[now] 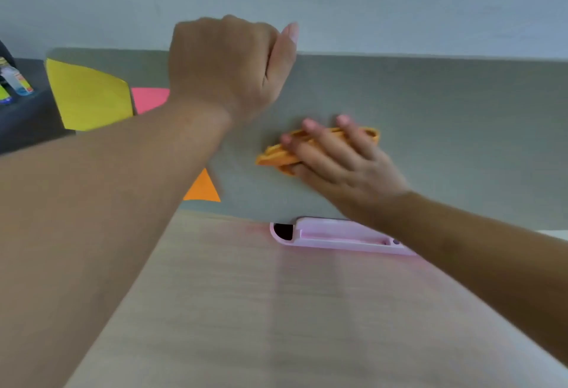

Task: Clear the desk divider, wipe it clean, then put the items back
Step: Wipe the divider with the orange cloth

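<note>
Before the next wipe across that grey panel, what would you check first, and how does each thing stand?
1. Cloth under the palm: ok, right hand presses the orange cloth flat on the divider.
2. Panel steadied: ok, left hand is curled at its top edge.
3. Panel cleared: not ok, a yellow note, a pink note and an orange note remain on it.
4. Path rightward: ok, bare panel.
5. Pink tray at the base: ok, below the cloth.
6. Dirt left: cannot tell.
</note>
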### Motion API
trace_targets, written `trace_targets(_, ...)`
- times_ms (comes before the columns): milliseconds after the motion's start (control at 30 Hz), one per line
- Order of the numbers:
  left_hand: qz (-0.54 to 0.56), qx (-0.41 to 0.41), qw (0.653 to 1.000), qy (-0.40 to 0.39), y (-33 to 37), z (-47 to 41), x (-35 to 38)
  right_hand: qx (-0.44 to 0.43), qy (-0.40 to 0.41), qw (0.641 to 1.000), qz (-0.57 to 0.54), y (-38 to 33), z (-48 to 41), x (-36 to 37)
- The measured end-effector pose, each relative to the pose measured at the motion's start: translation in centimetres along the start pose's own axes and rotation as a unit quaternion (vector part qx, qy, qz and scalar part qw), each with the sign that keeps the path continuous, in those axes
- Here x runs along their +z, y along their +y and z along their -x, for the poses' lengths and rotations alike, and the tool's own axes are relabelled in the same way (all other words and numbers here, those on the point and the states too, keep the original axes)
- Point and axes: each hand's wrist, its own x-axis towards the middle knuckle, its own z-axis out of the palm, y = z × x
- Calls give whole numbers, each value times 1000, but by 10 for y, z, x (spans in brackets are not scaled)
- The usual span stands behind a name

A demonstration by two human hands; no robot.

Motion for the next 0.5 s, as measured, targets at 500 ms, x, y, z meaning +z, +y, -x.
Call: trace_targets(500,20,-15,1000,14,2,1,0,11,-61,997,39,60,33,-33)
